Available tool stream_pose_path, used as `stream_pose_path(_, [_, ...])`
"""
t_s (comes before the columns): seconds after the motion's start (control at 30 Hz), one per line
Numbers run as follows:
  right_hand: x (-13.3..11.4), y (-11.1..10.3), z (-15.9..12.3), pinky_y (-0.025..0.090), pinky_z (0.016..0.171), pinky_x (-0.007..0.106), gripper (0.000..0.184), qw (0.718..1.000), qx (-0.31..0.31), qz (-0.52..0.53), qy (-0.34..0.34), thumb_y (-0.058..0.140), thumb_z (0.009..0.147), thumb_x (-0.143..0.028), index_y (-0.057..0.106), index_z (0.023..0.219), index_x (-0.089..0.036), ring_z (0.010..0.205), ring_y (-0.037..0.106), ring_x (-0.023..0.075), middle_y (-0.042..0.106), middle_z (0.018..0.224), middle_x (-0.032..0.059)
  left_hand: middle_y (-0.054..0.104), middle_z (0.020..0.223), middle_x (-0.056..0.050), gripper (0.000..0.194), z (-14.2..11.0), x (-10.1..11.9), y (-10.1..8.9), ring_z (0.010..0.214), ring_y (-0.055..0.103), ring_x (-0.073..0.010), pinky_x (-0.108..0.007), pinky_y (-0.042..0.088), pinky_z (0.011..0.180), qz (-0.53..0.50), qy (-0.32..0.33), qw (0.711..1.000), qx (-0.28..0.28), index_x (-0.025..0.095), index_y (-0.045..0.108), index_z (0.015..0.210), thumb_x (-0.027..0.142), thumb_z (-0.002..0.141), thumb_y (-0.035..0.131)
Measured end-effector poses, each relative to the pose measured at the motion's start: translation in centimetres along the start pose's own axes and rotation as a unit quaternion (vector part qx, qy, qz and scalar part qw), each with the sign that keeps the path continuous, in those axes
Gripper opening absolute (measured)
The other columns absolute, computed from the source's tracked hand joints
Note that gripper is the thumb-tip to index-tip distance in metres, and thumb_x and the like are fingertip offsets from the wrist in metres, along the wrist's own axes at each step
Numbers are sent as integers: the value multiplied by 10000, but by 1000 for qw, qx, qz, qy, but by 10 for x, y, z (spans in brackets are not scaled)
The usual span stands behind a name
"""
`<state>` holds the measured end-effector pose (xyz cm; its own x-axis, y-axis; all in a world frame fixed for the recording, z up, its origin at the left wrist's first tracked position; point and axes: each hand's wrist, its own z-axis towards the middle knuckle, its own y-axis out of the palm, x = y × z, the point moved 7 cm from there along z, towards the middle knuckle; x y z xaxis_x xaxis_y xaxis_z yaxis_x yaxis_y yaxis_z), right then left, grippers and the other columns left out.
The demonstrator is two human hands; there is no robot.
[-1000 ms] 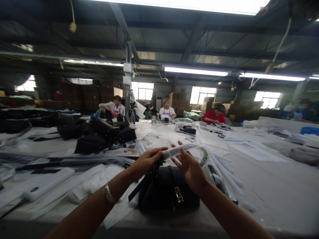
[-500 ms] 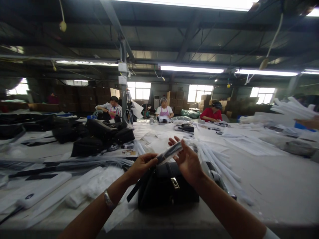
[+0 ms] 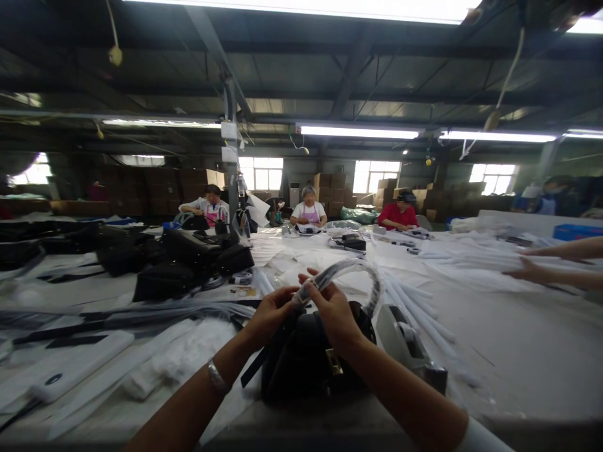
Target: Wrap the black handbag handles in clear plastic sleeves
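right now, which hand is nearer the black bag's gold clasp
Right: the right hand is just above the gold clasp; the left hand is farther off, to its left.

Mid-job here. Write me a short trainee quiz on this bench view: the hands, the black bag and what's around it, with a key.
1. Multiple choice. The left hand and right hand are on the looped handle above the black bag. What covers the handle?
A) brown paper
B) clear plastic
C) red cloth

2. True or false. The silver bracelet is on the right wrist.

3. Fill in the blank. From the wearer's view, the tape dispenser stands on the ____ side of the bag.

Key: 1 B; 2 false, the silver bracelet is on the left wrist; 3 right.
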<state>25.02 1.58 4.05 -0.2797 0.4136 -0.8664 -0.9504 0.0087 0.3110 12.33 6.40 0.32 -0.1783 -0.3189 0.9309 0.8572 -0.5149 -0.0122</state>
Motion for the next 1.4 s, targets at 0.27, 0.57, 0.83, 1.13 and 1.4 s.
stream_pose_path(0.27, [20,2,-7,410,1059,463,563,988,-24,-150,-28,769,707,-292,625,1250,-260,1100,637,266,723,1127,36,715,1150,-98,436,-2,8,0,1033,659,-261,-366,460,942,-105,-21,993,-40,209,655,1232,465,886,585])
stream_pose_path(0.57, [-22,-31,2,366,1111,437,306,991,-19,134,25,655,836,-346,678,1134,-286,1304,504,241,665,1279,11,731,869,-46,341,2,4,-20,854,623,-220,-300,461,816,126,21,992,-20,168,755,988,458,827,677])
stream_pose_path(0.83, [-48,-81,37,376,1082,490,374,996,27,-66,47,681,780,-578,746,890,-227,1230,553,295,734,1111,70,701,887,-44,345,-5,20,-23,892,601,-212,-274,449,792,123,-32,990,-58,173,751,967,478,828,670])
stream_pose_path(1.13, [-68,-49,117,493,958,422,531,992,-49,-114,-4,589,777,-708,723,859,-201,1053,651,255,757,968,79,704,764,-33,338,2,40,-5,715,607,-167,-258,441,683,95,-30,995,-1,137,748,865,465,793,713])
stream_pose_path(1.4, [-31,-86,56,490,515,296,465,966,-15,-247,78,718,690,-657,715,686,-192,571,621,187,705,683,69,758,932,-68,305,-19,1,14,845,675,-223,-313,516,769,51,-64,996,36,154,742,1009,383,810,710])
